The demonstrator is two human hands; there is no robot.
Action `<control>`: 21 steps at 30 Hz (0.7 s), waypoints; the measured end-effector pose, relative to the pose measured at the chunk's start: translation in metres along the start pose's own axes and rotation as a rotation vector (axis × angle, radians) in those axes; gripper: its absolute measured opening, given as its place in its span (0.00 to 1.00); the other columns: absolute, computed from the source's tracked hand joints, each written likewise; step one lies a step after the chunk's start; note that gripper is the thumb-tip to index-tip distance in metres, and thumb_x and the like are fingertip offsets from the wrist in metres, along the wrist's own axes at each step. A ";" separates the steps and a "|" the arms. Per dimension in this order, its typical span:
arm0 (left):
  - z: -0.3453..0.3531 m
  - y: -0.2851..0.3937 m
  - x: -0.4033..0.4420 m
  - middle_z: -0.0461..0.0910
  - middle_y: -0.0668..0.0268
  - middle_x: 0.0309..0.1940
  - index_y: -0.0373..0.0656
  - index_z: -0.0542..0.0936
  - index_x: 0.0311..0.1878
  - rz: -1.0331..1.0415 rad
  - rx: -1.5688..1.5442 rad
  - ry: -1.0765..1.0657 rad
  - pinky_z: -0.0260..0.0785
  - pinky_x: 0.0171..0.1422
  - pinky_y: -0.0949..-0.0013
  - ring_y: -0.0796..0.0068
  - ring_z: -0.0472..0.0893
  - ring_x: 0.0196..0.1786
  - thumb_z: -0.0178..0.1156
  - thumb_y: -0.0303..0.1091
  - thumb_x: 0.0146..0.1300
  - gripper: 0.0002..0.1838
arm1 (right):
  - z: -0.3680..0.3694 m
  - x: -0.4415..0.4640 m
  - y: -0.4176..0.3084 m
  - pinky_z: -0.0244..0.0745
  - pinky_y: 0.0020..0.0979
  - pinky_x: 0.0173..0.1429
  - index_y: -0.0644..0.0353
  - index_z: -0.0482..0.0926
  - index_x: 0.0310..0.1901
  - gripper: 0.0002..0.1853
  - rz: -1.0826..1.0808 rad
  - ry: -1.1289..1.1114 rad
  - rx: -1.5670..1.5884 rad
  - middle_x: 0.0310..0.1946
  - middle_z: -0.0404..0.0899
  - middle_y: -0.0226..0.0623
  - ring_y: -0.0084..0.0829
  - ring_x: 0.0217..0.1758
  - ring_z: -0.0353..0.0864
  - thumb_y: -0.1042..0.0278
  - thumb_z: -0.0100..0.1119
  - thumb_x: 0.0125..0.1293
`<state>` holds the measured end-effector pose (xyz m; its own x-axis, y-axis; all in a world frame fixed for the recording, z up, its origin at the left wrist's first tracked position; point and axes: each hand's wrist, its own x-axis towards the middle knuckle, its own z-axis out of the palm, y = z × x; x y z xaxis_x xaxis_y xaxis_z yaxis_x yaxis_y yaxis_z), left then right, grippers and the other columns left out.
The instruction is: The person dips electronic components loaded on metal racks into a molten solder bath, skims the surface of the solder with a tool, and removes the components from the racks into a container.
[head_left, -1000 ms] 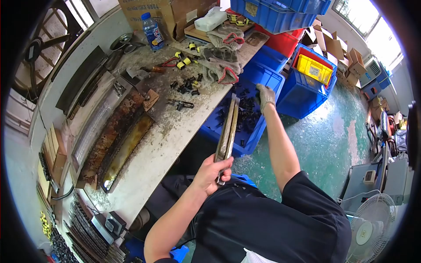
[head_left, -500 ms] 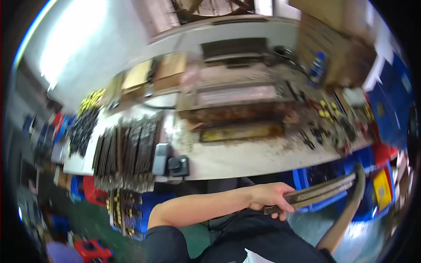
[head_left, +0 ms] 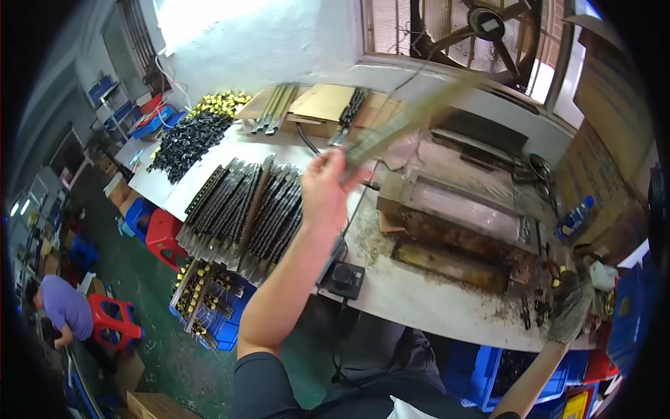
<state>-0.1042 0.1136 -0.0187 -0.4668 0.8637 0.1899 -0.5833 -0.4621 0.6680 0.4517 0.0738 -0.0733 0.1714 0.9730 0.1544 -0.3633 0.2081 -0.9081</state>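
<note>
My left hand (head_left: 326, 183) is raised over the middle of the table, closed round one end of a long flat strip (head_left: 412, 120). The strip slants up to the right and is smeared by motion. Below and left of this hand lie several rows of dark toothed strips (head_left: 227, 213). My right hand (head_left: 574, 307), in a grey work glove, is low over the right end of the table among small dark parts (head_left: 536, 311). Its fingers are too unclear to show whether they grip anything. A rusty-sided metal trough (head_left: 453, 234) stands between the hands.
Black small parts (head_left: 188, 143) and yellow ones (head_left: 222, 103) are heaped at the back left. A shallow tray (head_left: 447, 269) lies before the trough. A black box (head_left: 343, 279) sits at the table's front edge. A person in purple (head_left: 66, 305) is at lower left.
My left hand has swung up and left from the front right, carrying the strip. My gloved right hand has left the strip's far end and moved onto the table. The view has turned left.
</note>
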 end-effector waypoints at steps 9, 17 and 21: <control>-0.141 -0.053 0.250 0.73 0.52 0.51 0.36 0.70 0.52 0.200 0.186 0.759 0.89 0.36 0.62 0.57 0.84 0.39 0.55 0.27 0.73 0.09 | 0.055 0.007 0.044 0.77 0.22 0.28 0.51 0.75 0.64 0.19 0.096 0.414 -0.118 0.44 0.83 0.32 0.27 0.32 0.83 0.54 0.46 0.80; -0.197 -0.081 0.338 0.71 0.47 0.60 0.33 0.73 0.55 0.055 1.151 0.839 0.73 0.65 0.49 0.50 0.75 0.62 0.57 0.35 0.67 0.18 | 0.055 -0.002 0.047 0.71 0.17 0.22 0.50 0.76 0.63 0.16 0.049 0.140 -0.297 0.38 0.85 0.30 0.20 0.23 0.78 0.59 0.49 0.79; -0.104 -0.043 0.249 0.74 0.47 0.59 0.34 0.75 0.58 0.487 1.527 0.346 0.64 0.71 0.51 0.50 0.73 0.64 0.63 0.40 0.57 0.27 | 0.055 -0.005 0.056 0.73 0.23 0.25 0.62 0.74 0.62 0.19 0.160 0.307 0.065 0.35 0.83 0.40 0.25 0.24 0.80 0.66 0.55 0.73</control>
<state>-0.2645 0.3277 -0.0750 -0.6394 0.5246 0.5621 0.7147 0.1359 0.6861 0.3804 0.0857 -0.1032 0.3707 0.9208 -0.1213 -0.4640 0.0704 -0.8830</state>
